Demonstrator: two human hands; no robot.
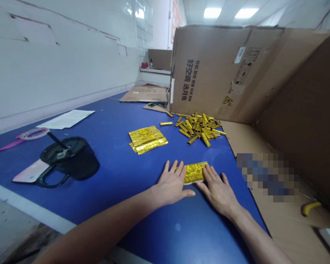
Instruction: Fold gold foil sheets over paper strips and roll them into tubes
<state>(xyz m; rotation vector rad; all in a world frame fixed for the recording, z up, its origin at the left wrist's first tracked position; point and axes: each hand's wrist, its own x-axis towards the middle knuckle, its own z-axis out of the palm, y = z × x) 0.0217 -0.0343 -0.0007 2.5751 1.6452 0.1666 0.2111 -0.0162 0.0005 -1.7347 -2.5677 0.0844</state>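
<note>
A sheet of gold foil paper (194,173) lies on the blue tabletop in front of me. My left hand (173,183) rests flat over its left end, fingers spread. On its right end lie the outstretched fingers of my right hand (218,189). Farther off to the left is a small stack of gold foil sheets (147,138), slightly askew. Behind my hands, a loose pile of rolled gold paper tubes (199,126) spreads near the table's right edge, with one single roll (165,124) apart from it.
On the left stands a dark lidded mug (79,161) with a straw, partly over a pale flat object (30,172). Beyond it are a roll of tape (34,134) and white paper (67,119). A large cardboard box (211,73) borders the back and right. A white wall runs along the left.
</note>
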